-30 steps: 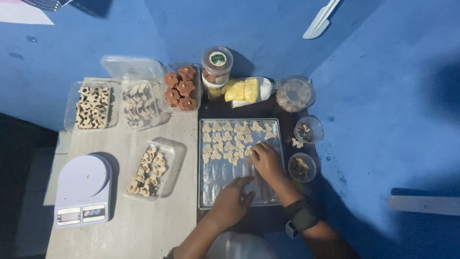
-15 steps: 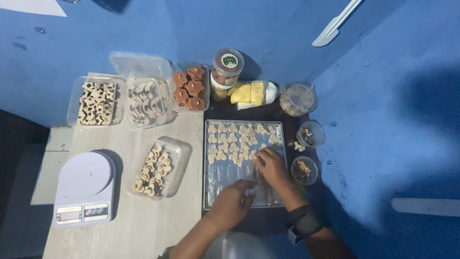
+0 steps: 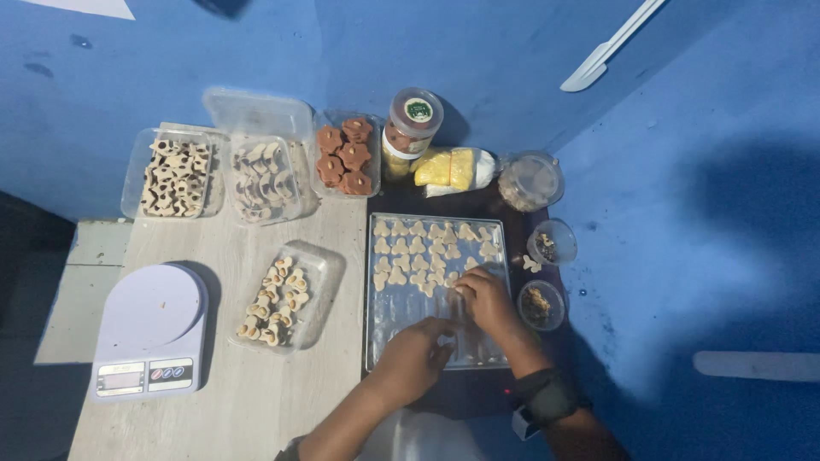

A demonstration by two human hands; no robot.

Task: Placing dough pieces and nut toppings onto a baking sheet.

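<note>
Both hands reach forward, left hand [image 3: 412, 357] loosely curled, right hand [image 3: 483, 299] extended (wrist banded), fingers bent.

2 hands [image 3: 453, 329] over baking tray [image 3: 386, 341], perhaps touching dough cutouts [image 3: 431, 252].

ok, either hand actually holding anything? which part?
Cannot tell. Both hands, left and right, rest fingertips on the tray among the cookies; any pinched piece is hidden.
</note>
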